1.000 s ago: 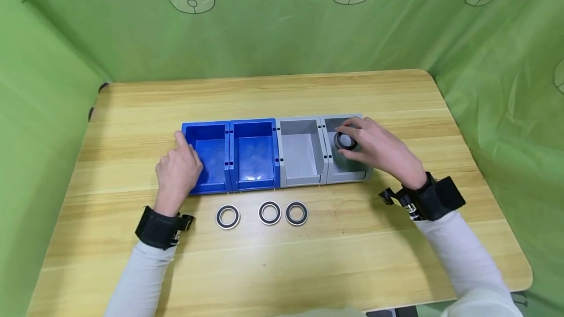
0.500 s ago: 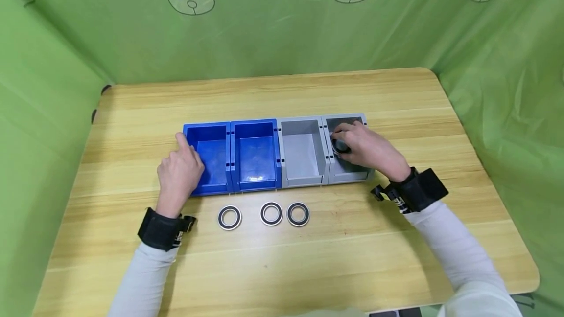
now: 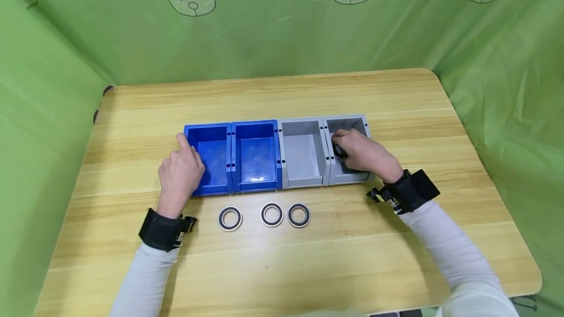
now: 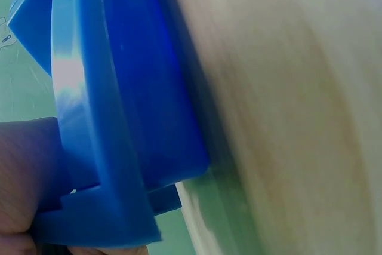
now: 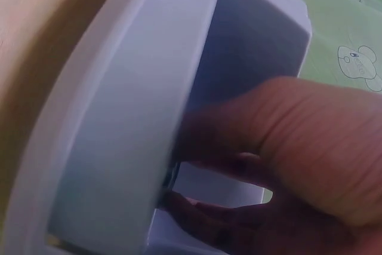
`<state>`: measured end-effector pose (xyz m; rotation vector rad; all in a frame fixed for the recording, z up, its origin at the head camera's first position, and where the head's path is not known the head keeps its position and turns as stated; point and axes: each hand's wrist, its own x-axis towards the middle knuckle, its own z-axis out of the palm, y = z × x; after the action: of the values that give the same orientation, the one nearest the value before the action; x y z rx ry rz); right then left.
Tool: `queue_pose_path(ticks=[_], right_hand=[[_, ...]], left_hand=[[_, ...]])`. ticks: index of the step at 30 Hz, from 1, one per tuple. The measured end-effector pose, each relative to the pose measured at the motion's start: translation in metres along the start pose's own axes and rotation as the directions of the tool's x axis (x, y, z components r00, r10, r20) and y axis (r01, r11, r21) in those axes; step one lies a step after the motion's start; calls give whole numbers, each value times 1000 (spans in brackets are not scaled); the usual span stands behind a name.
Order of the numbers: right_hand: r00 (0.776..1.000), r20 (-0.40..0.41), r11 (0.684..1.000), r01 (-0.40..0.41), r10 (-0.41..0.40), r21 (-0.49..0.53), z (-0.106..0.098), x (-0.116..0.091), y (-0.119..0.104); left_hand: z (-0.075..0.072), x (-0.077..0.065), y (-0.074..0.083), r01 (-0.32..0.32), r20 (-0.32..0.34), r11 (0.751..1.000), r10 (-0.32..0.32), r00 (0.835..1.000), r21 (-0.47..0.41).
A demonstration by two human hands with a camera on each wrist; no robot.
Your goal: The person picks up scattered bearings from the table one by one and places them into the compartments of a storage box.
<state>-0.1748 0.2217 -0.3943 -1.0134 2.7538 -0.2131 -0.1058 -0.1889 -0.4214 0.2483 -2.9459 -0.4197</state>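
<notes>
My right hand [image 3: 363,153] reaches down into the rightmost grey bin [image 3: 348,178] and pinches a dark ring bearing [image 3: 339,150] between thumb and fingers. In the right wrist view only a thin edge of the bearing [image 5: 171,177] shows behind the bin's front lip. My left hand [image 3: 180,172] grips the outer side wall of the leftmost blue bin [image 3: 216,158], its index finger along the rim. Part of that hand [image 4: 24,177] appears at the blue wall in the left wrist view, with fingertips below the edge.
A second blue bin [image 3: 255,155] and another grey bin [image 3: 304,155] complete the joined row. Before it on the wooden table [image 3: 282,268] lie three bearings: the left one [image 3: 222,218], the middle one [image 3: 264,215] and the right one [image 3: 291,215]. Green cloth [image 3: 273,38] hangs behind.
My right hand has lowered the bearing deeper into the rightmost grey bin, shifting slightly left and down, and the bearing now shows less. The left hand stays at the blue bin.
</notes>
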Motion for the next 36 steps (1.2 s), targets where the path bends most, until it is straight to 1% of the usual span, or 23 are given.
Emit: queue_pose_path(ticks=[4,12,15,18,22,24,26,29,31,33,36], right_hand=[[1000,18,1000,-18,18,-23,1,0,-2],[998,34,999,-46,47,-26,0,-4,-4],[999,20,999,-39,39,-17,-2,-5,-5],[999,-2,999,-49,49,5,-9,-10,-8],[993,-72,995,-93,95,39,-26,-19,-16],[984,-129,992,-114,120,51,-33,-24,-23],[972,-201,992,-117,124,47,-39,-29,-31],[948,-303,995,-94,98,27,-44,-35,-47],[935,-348,998,-67,66,10,-44,-38,-59],[929,-367,999,-40,38,3,-42,-40,-71],[930,-368,1000,6,-12,-17,-36,-43,-88]], left_hand=[[1,0,0,1,-12,1000,-1,1000,-3],[2,-1,0,-7,-35,1000,7,999,-1],[2,-1,0,-4,-19,1000,4,1000,-1],[1,-1,0,-3,-13,1000,3,1000,1],[1,-2,0,-4,-27,1000,4,1000,8],[1,-2,1,-2,-29,1000,2,1000,10],[0,-2,1,-2,-33,1000,3,999,12],[0,-2,1,-5,-35,1000,5,999,13],[-1,-2,1,-5,-31,1000,5,999,12],[-1,-2,1,-1,-22,1000,1,1000,10],[-1,-1,2,7,-7,1000,-7,1000,7]])
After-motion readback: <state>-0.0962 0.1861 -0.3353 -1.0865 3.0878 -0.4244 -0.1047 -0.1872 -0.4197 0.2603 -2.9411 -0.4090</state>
